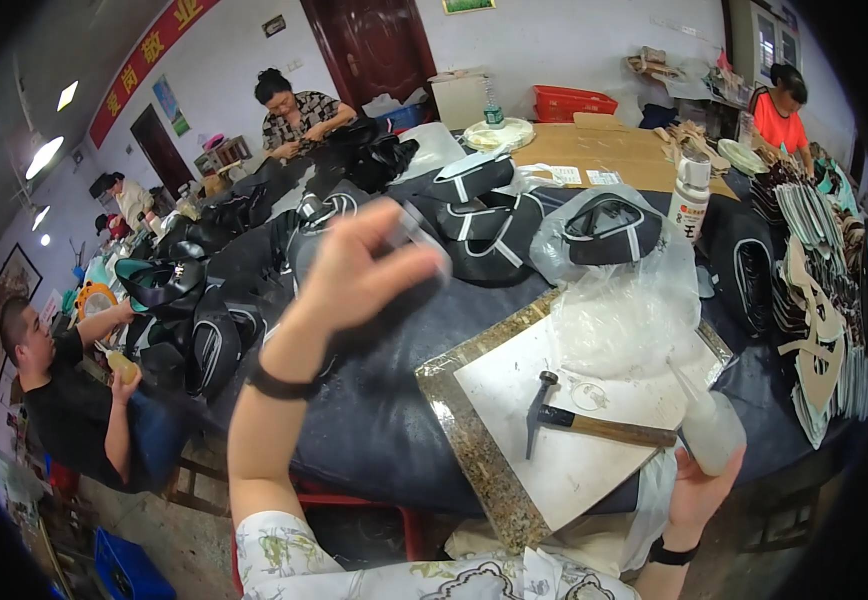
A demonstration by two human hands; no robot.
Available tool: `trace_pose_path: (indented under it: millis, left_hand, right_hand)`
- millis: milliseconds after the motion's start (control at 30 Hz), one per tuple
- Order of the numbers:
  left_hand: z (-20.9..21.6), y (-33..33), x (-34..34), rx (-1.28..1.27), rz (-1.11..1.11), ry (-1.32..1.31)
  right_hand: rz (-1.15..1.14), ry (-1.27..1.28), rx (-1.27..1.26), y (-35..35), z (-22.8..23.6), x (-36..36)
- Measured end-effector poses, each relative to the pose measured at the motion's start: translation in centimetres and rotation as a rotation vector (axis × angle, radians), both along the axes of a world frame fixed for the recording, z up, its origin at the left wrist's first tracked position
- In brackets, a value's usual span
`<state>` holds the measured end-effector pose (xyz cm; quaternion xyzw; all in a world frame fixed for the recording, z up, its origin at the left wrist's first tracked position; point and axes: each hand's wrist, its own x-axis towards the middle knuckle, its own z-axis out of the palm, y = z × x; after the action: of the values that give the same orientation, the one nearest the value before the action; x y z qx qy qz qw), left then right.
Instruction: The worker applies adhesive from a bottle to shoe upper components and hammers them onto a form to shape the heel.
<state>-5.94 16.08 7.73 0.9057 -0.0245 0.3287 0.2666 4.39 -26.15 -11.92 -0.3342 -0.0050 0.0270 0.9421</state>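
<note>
My left hand (366, 268) is raised over the middle of the table and smeared by motion. A blurred grey, curved shape (424, 240) lies by its thumb and fingers; I cannot tell whether they grip it. At the lower right, my right hand (706, 482) is closed round a translucent squeeze bottle (711, 430) with a thin nozzle, tilted to the upper left. Beside it a hammer (604, 424) with a wooden handle rests on a white board (514, 400) set on a speckled stone slab (474, 465). Behind the slab sit black shoe uppers (499, 235) with white strips.
A clear plastic bag (614, 315) lies on the board's far part, under another black upper (609, 230). A white spray can (690, 195) stands behind it. Stacked cut pieces (824, 300) fill the right end. Other people (69, 385) work around the dark-covered table (384, 430).
</note>
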Motion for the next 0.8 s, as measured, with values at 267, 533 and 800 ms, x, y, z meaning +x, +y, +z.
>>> trace_pose_path:
  millis: [267,533,800]
  left_hand:
    - [-7.9,-9.6,0.4,-0.846,-0.428,0.569]
    - [-11.1,-13.2,-0.5,-0.787,-0.454,0.576]
    - [-11.1,-13.6,-1.2,-0.702,-0.39,0.58]
  right_hand:
    - [0.119,-0.147,-0.107,1.1,0.7,-0.6]
    - [-0.043,-0.285,-0.402,1.3,3.0,-2.8]
    - [-0.059,-0.361,-0.51,1.3,4.0,-3.5]
